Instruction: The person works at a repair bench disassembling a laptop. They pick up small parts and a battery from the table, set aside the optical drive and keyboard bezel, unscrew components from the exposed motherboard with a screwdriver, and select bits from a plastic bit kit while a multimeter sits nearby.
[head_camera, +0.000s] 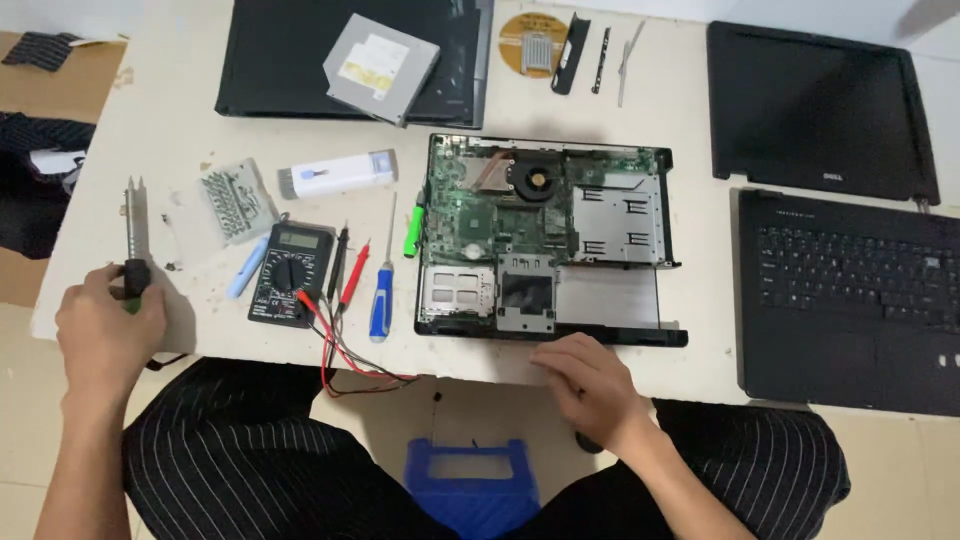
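holding a grey tool (136, 232) by its black handle, the left hand (105, 320) is closed around it at the left edge of the white table (160, 130). the tool's metal end points away from the person and lies on the table. the right hand (590, 385) rests at the near edge of the table, fingers bent and loose, gripping nothing. it is just in front of the open laptop base (550, 245), and its fingertips are close to the base's front edge; whether they touch it cannot be told.

the laptop base lies flat in the middle of the table, with its green board and round fan showing. left of it lie a blue screwdriver (382, 300), a small green pen (413, 232) and a black meter (290, 275) with red and black wires (345, 355) hanging over the table edge. further left is a clear box of screws (232, 200) and a white brush tool (338, 175).

at the back, a silver disc drive (380, 68) sits on a black laptop lid (285, 60). on the right lie a black screen (815, 110) and a black keyboard part (850, 300). a blue stool (470, 485) stands between the person's knees.
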